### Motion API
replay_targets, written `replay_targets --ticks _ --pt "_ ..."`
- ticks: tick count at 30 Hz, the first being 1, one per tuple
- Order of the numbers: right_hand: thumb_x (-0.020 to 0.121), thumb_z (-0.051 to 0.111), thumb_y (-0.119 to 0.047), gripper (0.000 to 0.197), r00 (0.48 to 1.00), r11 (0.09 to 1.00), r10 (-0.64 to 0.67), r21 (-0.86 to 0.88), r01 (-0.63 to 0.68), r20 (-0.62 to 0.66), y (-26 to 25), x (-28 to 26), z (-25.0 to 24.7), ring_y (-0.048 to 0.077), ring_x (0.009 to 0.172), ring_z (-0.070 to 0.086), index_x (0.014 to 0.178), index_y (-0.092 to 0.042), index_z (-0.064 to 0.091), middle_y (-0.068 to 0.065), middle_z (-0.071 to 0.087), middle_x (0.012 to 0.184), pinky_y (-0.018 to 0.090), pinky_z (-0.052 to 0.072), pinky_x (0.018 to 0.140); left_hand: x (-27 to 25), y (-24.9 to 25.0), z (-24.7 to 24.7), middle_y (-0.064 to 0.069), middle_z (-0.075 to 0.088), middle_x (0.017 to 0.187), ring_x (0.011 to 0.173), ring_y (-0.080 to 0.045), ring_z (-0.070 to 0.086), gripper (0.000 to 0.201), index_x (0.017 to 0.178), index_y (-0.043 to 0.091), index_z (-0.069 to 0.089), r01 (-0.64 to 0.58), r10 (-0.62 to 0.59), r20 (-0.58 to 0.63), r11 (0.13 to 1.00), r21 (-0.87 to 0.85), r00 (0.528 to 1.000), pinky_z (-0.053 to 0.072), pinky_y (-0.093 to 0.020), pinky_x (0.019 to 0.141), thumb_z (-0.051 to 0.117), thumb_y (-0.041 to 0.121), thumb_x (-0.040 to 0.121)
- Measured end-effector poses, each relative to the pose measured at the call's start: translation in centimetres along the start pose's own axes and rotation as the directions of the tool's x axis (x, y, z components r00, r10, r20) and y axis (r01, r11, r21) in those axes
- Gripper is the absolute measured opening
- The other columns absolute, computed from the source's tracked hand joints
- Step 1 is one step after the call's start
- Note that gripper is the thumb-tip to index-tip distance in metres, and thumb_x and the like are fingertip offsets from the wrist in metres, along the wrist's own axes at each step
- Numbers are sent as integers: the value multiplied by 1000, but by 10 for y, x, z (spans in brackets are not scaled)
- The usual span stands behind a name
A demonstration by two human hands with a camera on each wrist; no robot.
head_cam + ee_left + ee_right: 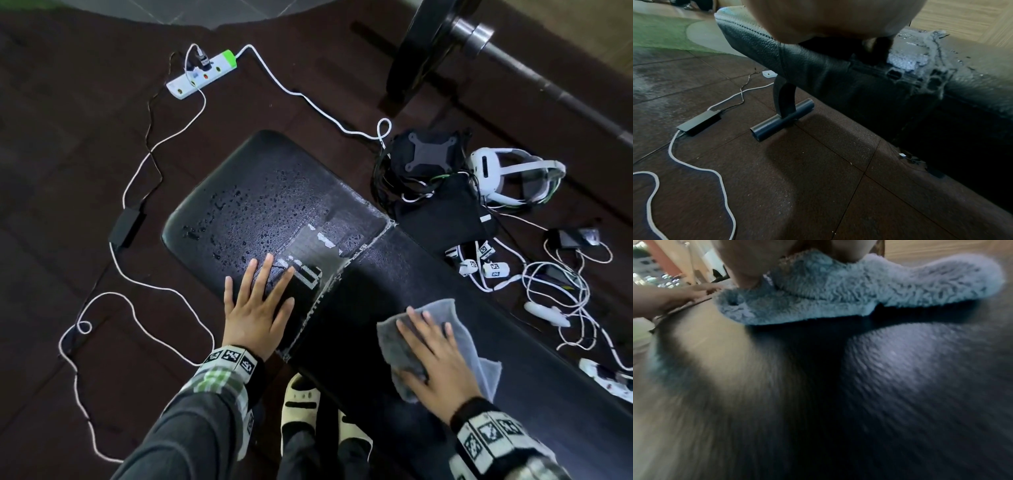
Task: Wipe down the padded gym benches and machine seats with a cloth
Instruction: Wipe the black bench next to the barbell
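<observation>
pressing flat, the right hand (442,356) pins the grey cloth (435,346) on the long bench pad (513,342), fingers spread, while the left hand (257,308) rests open on the seat pad (267,192), droplets there looking unwiped, so plenty seems left.

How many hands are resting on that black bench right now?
2. The left hand lies flat on the wet seat pad. The right hand presses a grey cloth on the longer pad nearer the person.
</observation>
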State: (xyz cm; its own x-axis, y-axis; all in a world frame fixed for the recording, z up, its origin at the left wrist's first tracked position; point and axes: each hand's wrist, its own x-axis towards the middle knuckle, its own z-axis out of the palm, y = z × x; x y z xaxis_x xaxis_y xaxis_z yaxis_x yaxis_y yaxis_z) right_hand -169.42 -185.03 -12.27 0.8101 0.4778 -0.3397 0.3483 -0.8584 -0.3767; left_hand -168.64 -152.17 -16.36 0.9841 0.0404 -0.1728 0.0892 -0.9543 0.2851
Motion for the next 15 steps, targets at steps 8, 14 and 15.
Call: replay_targets --ticks 8,14,15 --pt "73 50 -44 71 991 989 -121 -94 115 -59 -37 34 11 20 136 27 139 -23 37 -4 43 142 48 2 113 0 -14 -11 5 23 162 148 -15 22 54 148 48 30 -67 68 -4 997 49 998 11 -51 118 30 58 96" --pt "68 53 -50 79 992 969 -121 -214 126 37 -25 -30 25 32 141 19 143 -42 28 -13 30 150 62 9 107 1 -36 -16 8 7 165 152 -20 -1 53 147 61 7 -48 47 38 999 22 998 -5 -57 117 12 70 95" --pt "67 52 -51 81 998 973 -52 -222 57 29 -21 -37 24 35 140 18 143 -45 25 -11 27 151 64 10 106 1 -36 -15 9 5 165 152 -19 -4 52 146 63 3 -41 40 40 999 19 998 -6 -56 118 9 71 94"
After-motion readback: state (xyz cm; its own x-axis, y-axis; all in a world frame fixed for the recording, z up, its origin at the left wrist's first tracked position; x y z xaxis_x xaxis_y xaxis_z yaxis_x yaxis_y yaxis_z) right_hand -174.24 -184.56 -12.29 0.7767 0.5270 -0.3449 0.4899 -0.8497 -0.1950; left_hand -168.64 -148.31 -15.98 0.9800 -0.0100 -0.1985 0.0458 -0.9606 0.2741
